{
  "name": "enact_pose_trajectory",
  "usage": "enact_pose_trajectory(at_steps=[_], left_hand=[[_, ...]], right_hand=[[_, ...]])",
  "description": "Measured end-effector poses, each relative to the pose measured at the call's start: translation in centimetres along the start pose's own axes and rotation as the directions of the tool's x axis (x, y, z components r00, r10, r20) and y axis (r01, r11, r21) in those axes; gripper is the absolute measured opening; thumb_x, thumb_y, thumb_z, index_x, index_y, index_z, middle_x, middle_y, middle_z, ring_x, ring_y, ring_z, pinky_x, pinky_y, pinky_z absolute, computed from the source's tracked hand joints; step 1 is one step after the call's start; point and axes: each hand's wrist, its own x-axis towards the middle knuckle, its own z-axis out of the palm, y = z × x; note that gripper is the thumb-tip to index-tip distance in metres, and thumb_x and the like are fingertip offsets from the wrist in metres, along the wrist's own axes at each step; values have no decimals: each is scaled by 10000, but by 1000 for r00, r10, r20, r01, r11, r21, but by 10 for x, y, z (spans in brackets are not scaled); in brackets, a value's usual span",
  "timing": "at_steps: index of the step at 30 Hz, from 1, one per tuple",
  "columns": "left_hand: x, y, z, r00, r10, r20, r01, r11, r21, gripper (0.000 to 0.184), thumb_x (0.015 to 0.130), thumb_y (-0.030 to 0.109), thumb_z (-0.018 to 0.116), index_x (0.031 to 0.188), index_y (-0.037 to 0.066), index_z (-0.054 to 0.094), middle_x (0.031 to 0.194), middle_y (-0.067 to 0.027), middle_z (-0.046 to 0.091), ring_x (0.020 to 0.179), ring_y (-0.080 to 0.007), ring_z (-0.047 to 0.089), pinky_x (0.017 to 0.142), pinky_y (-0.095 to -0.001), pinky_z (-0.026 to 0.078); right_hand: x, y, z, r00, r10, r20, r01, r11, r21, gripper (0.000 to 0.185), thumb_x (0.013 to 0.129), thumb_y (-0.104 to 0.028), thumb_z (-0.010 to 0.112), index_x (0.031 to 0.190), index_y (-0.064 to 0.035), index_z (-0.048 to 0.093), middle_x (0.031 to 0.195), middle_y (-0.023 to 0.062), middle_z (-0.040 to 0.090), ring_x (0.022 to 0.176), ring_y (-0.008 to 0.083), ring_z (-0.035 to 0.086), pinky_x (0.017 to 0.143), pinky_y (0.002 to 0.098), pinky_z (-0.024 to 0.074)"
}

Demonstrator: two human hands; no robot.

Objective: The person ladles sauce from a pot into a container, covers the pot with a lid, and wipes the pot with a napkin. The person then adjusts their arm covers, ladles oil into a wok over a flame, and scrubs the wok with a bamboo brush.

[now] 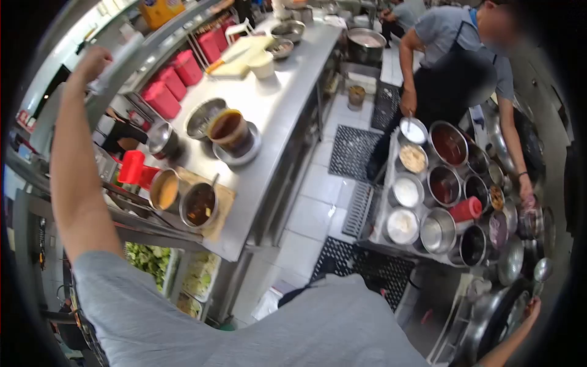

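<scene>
Grey shirt nearest; steel counter beyond, left; metal pan near right. Left hand raised at left, whether gripping I cannot tell; right hand, beside the pan, fingers wrapped round a ladle.

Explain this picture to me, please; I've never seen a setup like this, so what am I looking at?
There is no machine here, just a person working with bare hands. The single picture comes from a camera worn on that person's head, so the grey shirt at the bottom is theirs. The left hand is raised at upper left; I can't tell whether it holds anything. The right hand appears to grip a ladle. The steel counter carries a cutting board and a tub of dark sauce, among other things. Across the aisle are steel pots, a red bottle and a co-worker.
</scene>
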Motion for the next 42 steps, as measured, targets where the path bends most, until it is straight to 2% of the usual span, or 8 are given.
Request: enact_pose_trajectory(at_steps=[5,9,17,23,35,38,41,42], left_hand=[[-22,54,-16,998,-56,-33,58,994,94,127,809,150,710,887,57,747,900,-204,708,842,-359,674,748,-432,526],[-43,95,-47,946,-293,140,323,891,-319,137,817,185,726,860,55,731,883,-164,716,830,-340,673,731,-419,525],[-31,78,-24,993,-82,-87,79,996,-41,152,826,193,736,844,47,699,841,-162,682,827,-342,641,742,-428,504],[-51,109,-44,951,-269,-153,167,863,-477,177,832,184,701,925,35,724,881,-152,724,799,-281,682,747,-393,522],[-30,108,-42,977,-126,-170,75,958,-277,178,803,169,673,898,28,726,818,-154,713,739,-272,661,701,-396,513],[-32,78,-34,847,-425,-319,242,843,-480,226,858,244,644,940,52,731,857,-161,724,777,-308,679,730,-411,521],[-20,-21,-17,330,-751,-573,285,657,-698,352,945,306,566,1050,-4,697,1022,-216,719,945,-374,696,834,-443,534],[-20,-16,-30,195,-915,-354,-366,267,-892,386,955,319,553,1035,-31,695,1049,-210,720,927,-357,705,844,-437,543]], right_hand=[[-60,-4,17,999,17,-29,-20,994,-111,281,873,-300,592,644,-192,471,531,-19,429,437,155,380,414,316,295],[-129,-21,43,1000,0,-8,-1,988,-154,295,857,-284,588,624,-167,451,528,21,424,447,198,369,428,360,292],[-173,-16,59,993,100,60,-91,986,-142,242,922,-317,526,726,-174,510,608,14,513,486,205,436,436,363,352],[-78,11,21,979,204,30,-198,972,-128,415,1004,-363,374,1232,-106,608,1322,86,583,1339,172,458,1119,476,298],[47,78,-55,883,7,469,-155,948,278,846,960,-548,512,1623,-268,68,1683,-104,83,1547,214,102,1236,536,29],[32,80,-25,958,-109,264,52,976,213,361,930,-477,584,1085,-262,339,1016,-100,326,877,114,291,720,352,189],[10,71,-5,981,-74,180,76,997,-4,297,915,-448,627,707,-275,503,548,-104,457,428,52,398,389,234,253],[6,72,-1,983,-101,155,108,993,-39,318,916,-456,625,690,-275,492,531,-105,437,428,59,399,391,241,245]])
